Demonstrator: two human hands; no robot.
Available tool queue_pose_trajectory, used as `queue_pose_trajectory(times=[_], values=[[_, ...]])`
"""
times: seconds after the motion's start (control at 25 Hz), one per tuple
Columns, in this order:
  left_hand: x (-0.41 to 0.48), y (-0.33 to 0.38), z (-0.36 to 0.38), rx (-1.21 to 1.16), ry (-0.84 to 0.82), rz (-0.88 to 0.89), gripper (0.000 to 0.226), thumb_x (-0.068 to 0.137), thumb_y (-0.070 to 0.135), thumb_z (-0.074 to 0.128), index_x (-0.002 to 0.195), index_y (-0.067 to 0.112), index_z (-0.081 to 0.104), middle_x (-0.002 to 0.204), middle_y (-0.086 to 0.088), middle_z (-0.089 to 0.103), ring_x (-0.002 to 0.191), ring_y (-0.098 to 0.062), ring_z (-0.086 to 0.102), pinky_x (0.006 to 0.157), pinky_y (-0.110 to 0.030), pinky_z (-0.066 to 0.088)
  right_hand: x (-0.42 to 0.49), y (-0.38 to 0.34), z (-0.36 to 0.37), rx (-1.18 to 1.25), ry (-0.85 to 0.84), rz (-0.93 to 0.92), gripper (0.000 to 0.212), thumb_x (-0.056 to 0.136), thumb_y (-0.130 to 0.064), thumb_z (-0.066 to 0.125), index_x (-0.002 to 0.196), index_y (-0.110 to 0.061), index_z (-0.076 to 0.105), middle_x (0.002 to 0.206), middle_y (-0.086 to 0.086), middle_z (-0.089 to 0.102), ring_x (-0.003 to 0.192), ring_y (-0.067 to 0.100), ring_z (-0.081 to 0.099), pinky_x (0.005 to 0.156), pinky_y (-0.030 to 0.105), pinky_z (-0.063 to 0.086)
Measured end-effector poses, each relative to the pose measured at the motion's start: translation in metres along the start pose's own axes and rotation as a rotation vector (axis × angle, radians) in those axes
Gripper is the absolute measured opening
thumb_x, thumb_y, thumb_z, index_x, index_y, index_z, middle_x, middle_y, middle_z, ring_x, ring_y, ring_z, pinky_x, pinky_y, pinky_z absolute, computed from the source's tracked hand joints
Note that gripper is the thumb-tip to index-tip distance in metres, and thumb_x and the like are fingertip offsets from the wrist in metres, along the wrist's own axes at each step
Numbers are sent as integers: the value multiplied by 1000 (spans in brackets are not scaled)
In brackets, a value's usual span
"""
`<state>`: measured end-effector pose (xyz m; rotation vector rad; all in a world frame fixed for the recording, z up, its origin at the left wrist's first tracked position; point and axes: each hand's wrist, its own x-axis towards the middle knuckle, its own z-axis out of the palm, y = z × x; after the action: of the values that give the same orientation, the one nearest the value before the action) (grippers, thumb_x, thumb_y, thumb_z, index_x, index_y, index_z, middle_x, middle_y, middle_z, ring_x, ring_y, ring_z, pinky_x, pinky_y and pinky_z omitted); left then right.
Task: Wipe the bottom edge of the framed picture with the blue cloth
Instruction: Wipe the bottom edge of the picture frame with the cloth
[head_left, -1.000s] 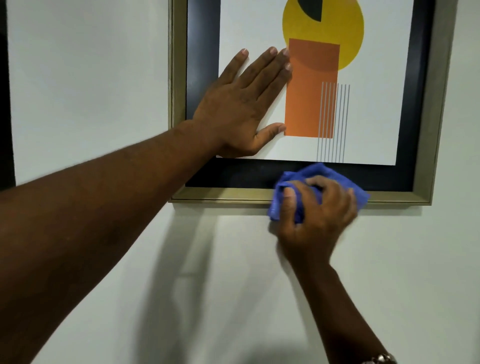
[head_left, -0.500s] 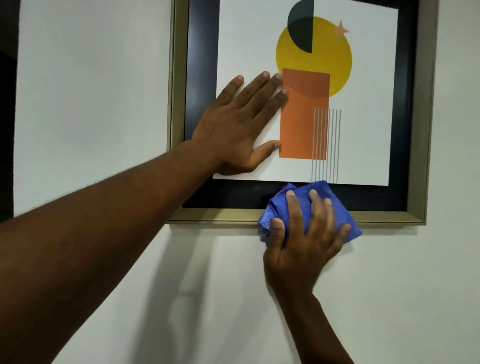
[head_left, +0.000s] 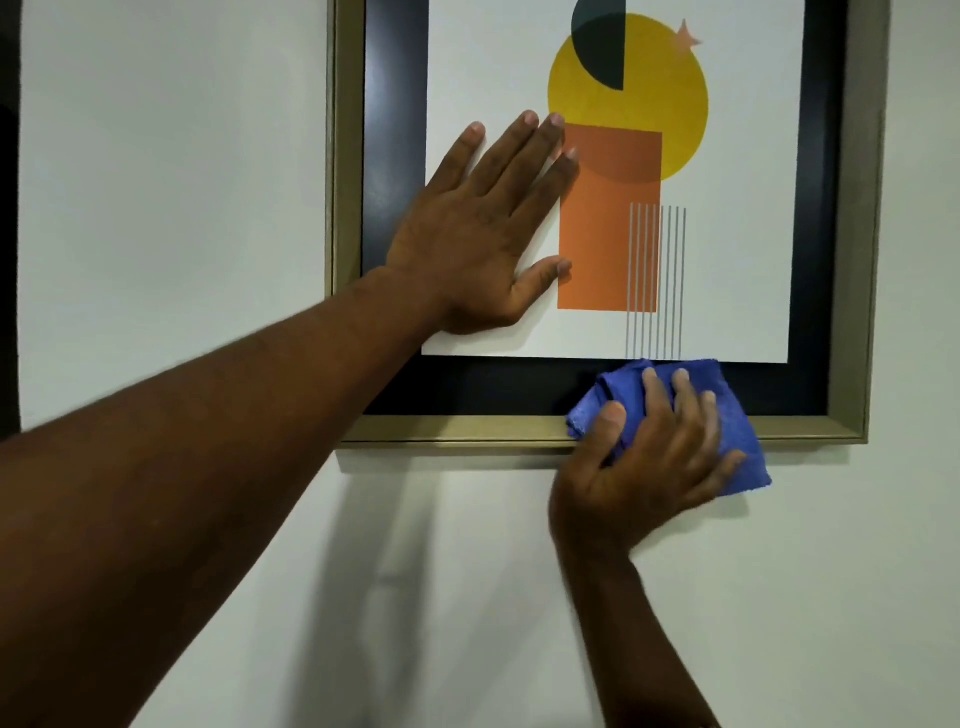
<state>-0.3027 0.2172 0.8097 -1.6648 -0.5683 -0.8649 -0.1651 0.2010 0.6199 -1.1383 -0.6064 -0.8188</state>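
A framed picture hangs on the wall, with a gold frame (head_left: 457, 430), a black mount and a print of a yellow circle and an orange rectangle. My left hand (head_left: 483, 234) lies flat and open on the glass at the print's lower left. My right hand (head_left: 649, 462) presses a folded blue cloth (head_left: 737, 415) against the frame's bottom edge, right of its middle. The cloth covers the gold rail and part of the black mount there, and one corner hangs below the frame onto the wall.
The pale wall (head_left: 171, 208) surrounds the frame on the left, right and below. A dark vertical strip (head_left: 8, 234) runs along the far left of the view. My arms cast shadows on the wall under the frame.
My right hand has slid the cloth back to the right along the bottom edge after a short move left. The view has tilted up, so the frame sits lower. My left hand stays flat on the glass.
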Motion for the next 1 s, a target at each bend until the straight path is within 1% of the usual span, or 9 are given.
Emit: queue_pose_trajectory(times=[0.08, 0.2, 0.28, 0.44, 0.52, 0.64, 0.8, 0.92, 1.0], values=[[-1, 0, -1, -2, -8, 2, 82, 92, 65, 19, 154, 14, 4, 165, -13, 4, 152, -30, 3, 124, -52, 7, -20, -39, 7, 47, -4, 40, 43, 98, -35, 41, 131, -13, 60, 143, 11, 56, 141, 29, 42, 121, 61, 16], [-1, -1, -2, -7, -7, 7, 81, 93, 64, 18, 154, 13, 4, 165, -13, 4, 152, -30, 2, 124, -52, 7, -69, -89, 6, 100, -170, -208, 45, 101, -40, 33, 137, -21, 52, 147, 7, 53, 143, 24, 39, 125, 47, 6], [-2, -1, -3, -3, -7, 12, 81, 93, 63, 18, 154, 13, 4, 165, -14, 3, 152, -30, 2, 124, -52, 7, -83, -100, 0, 126, -309, -351, 46, 103, -41, 29, 139, -22, 51, 147, 5, 54, 141, 21, 41, 124, 44, 10], [-5, 1, -4, 7, -9, -6, 79, 94, 60, 18, 154, 12, 3, 165, -14, 3, 152, -29, 2, 124, -53, 8, -50, -54, -3, 40, -285, -795, 47, 99, -42, 40, 139, -21, 53, 146, 4, 56, 138, 19, 49, 116, 41, 26], [-5, 1, -5, 12, -28, -12, 78, 94, 59, 18, 154, 12, 3, 165, -13, 4, 152, -29, 2, 124, -53, 7, -27, -22, -5, 37, -254, -932, 48, 98, -42, 46, 140, -20, 52, 148, 3, 54, 139, 18, 48, 115, 41, 29], [-7, 4, -5, 4, -55, -39, 77, 94, 59, 19, 154, 13, 3, 165, -13, 4, 152, -29, 3, 123, -53, 7, 6, 26, -8, 13, -249, -967, 53, 97, -43, 49, 144, -18, 46, 152, 2, 49, 144, 19, 42, 117, 44, 27], [-11, 17, -10, -49, -105, -141, 78, 94, 54, 21, 154, 10, -1, 165, -14, 1, 152, -29, 0, 124, -53, 6, 58, 89, -29, -111, -312, -889, 57, 97, -45, 45, 148, -18, 40, 154, 4, 44, 146, 22, 37, 120, 47, 23], [-15, 53, -19, -170, -211, -285, 83, 92, 50, 34, 153, 4, 1, 164, -17, -2, 152, -30, -3, 124, -53, 4, 72, 93, -44, -106, -475, -829, 59, 96, -47, 43, 149, -20, 38, 158, 2, 39, 149, 20, 32, 123, 47, 19], [-24, 97, -30, -305, -205, -289, 79, 92, 43, 44, 152, 2, 14, 163, -18, 8, 152, -32, 5, 123, -52, 7, 77, 87, -59, -1, -619, -776, 60, 95, -47, 43, 149, -22, 36, 160, -2, 36, 150, 16, 27, 125, 46, 16]])
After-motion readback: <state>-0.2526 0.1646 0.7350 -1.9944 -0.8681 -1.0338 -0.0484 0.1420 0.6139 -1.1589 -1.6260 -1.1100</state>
